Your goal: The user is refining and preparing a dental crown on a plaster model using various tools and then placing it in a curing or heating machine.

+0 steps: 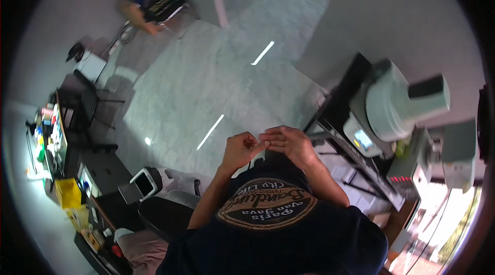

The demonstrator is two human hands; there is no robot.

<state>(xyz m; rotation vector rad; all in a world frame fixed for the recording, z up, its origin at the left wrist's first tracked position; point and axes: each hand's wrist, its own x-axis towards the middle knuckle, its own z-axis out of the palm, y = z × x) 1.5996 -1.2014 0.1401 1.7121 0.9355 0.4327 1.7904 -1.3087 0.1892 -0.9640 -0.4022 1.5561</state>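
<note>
A black chair (86, 101) stands on the grey floor (178, 76) by a worktop (63, 131) crowded with small colourful items. Nearer, a yellow bin (68, 194) sits close to the left wall (27, 76). Farther off, dark and blue cloth (166, 6) covers another chair (178, 13). On the right is a pale machine (388, 107) with a lit screen (363, 139).
</note>
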